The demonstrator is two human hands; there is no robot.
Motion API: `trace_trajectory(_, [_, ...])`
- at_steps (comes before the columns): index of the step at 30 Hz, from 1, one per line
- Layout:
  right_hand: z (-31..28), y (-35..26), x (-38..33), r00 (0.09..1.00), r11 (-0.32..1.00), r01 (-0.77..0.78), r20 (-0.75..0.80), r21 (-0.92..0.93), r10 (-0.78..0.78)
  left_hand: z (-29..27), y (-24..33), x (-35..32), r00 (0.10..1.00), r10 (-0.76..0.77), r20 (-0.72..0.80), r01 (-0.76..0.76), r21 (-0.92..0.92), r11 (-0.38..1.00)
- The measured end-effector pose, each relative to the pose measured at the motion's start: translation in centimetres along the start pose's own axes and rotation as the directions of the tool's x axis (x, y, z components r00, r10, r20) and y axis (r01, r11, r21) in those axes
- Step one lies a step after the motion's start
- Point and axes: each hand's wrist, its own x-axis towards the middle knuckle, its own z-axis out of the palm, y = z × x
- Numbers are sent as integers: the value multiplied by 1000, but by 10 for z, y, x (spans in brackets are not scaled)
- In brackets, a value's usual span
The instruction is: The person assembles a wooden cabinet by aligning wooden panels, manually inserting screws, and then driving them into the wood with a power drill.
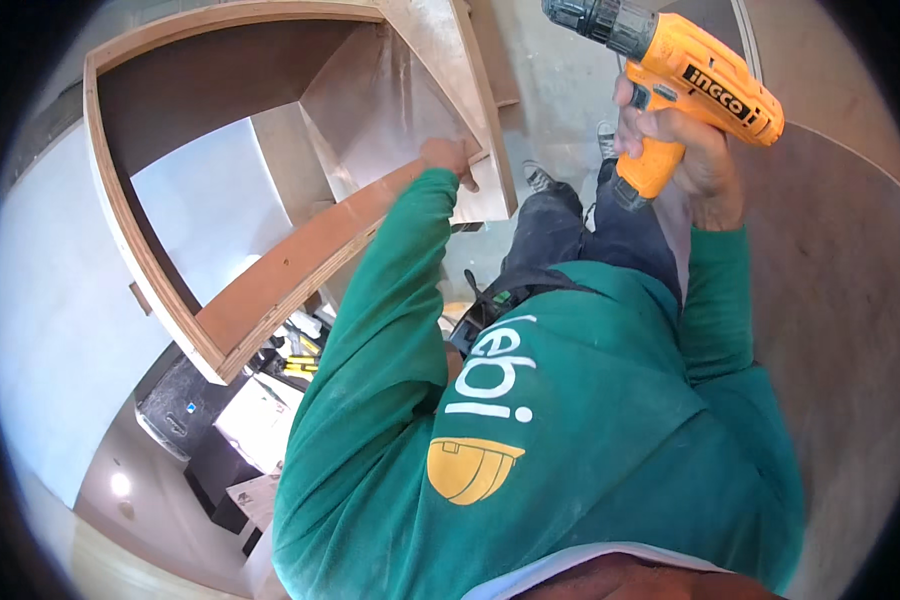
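My right hand (682,150) grips the handle of an orange cordless drill (682,72), held up at the top right with its dark chuck pointing left. My left hand (448,158) rests on the edge of a plywood cabinet frame (300,262), near where a side panel (460,70) meets the lower board. Both arms wear green sleeves. The drill's tip is apart from the wood.
The open plywood box fills the upper left, with a pale wall (60,300) behind it. Below lie tools in a dark case (175,405) and yellow-handled items (300,352). My dark trousers and shoes (538,176) stand on a grey floor; a large brown board (830,280) lies on the right.
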Motion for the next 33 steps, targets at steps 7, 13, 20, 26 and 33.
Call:
trace_trajectory(7, [-3,10,5,999,1000,-26,32,-5,26,5,0,5,993,-100,59,105,-96,990])
trace_trajectory(13, [-10,27,10,998,996,-63,12,60,62,-29,0,0,978,-80,192,106,-131,986])
trace_trajectory(20, [-16,25,21,995,995,-95,-32,-21,94,-22,11,-11,993,-84,83,93,-117,989])
trace_trajectory(26, [-3,-4,75,999,999,-39,21,-6,39,40,-2,60,986,-63,158,129,-458,880])
trace_trajectory(33, [4,-33,109,997,998,-26,-67,-60,22,92,15,118,954,-168,247,267,-452,851])
